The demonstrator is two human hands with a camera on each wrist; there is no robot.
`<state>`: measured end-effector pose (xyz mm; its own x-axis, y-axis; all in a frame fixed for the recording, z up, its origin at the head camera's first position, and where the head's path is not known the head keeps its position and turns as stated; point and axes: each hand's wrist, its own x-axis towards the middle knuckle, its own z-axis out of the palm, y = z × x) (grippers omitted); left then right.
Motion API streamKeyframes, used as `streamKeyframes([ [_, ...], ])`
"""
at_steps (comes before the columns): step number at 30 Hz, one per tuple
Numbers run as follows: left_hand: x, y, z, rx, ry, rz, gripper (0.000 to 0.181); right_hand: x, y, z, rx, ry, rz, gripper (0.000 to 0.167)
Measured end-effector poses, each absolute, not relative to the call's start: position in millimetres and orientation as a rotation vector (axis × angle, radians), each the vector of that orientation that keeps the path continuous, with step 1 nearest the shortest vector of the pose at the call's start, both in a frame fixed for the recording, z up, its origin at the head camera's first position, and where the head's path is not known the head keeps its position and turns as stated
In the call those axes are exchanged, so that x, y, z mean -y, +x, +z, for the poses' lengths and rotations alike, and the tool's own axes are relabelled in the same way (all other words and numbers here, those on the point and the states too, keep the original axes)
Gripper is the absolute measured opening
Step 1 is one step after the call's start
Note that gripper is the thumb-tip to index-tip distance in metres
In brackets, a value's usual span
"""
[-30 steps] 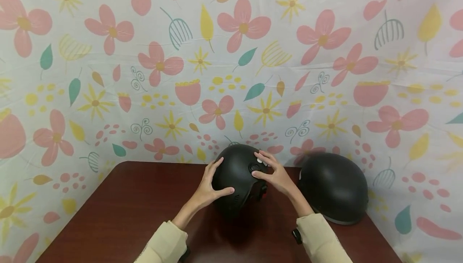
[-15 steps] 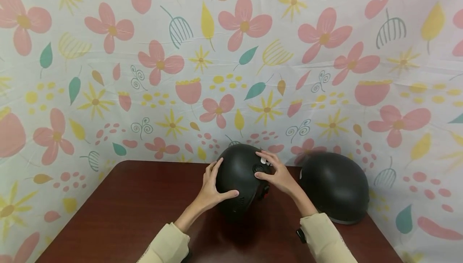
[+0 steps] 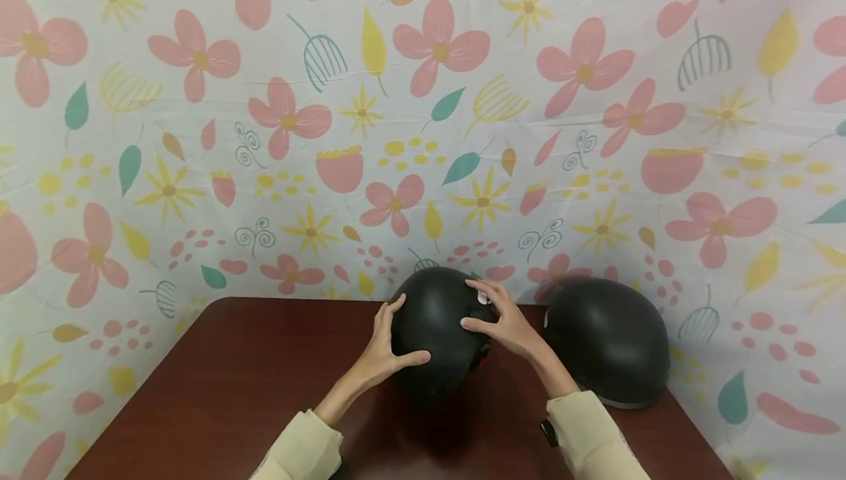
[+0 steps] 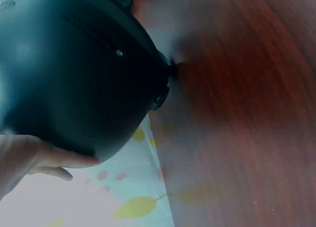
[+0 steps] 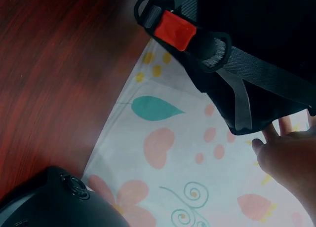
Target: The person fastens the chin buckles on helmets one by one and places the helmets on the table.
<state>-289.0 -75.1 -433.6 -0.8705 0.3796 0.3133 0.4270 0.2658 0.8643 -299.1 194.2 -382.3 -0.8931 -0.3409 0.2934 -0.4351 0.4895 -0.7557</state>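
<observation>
Left hand (image 3: 380,354) and right hand (image 3: 512,325) grip the central black helmet (image 3: 432,318), now rotated toward its plainer side, suggesting reorientation.

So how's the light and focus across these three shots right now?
Head view: soft sheen on the held helmet, a dark patch on the table below it; left wrist view: hazy, the left hand soft, the backdrop washed out; right wrist view: helmet's inside nearly black, red buckle clearer.

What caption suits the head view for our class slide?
Left grip and right grip hold a black helmet; a second helmet rests on the table.
</observation>
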Motion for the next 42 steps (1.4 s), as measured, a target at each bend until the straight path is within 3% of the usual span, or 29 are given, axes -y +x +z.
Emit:
streamKeyframes([
  [9, 88, -289, -439, 2.442, -0.853, -1.749, 0.093, -194, -301, -379, 2.658, 0.690, 1.364, 0.071],
  [20, 81, -290, -447, 2.490, -0.632, -1.757, 0.106, -188, -300, -377, 2.684, 0.557, 1.323, 0.082],
  [34, 79, -291, -448, 2.525, -0.688, -1.780, 0.106, -190, -303, -380, 2.669, 0.531, 1.335, 0.086],
  [42, 85, -289, -449, 2.537, -0.742, -1.774, 0.105, -191, -301, -382, 2.614, 0.646, 1.379, 0.084],
])
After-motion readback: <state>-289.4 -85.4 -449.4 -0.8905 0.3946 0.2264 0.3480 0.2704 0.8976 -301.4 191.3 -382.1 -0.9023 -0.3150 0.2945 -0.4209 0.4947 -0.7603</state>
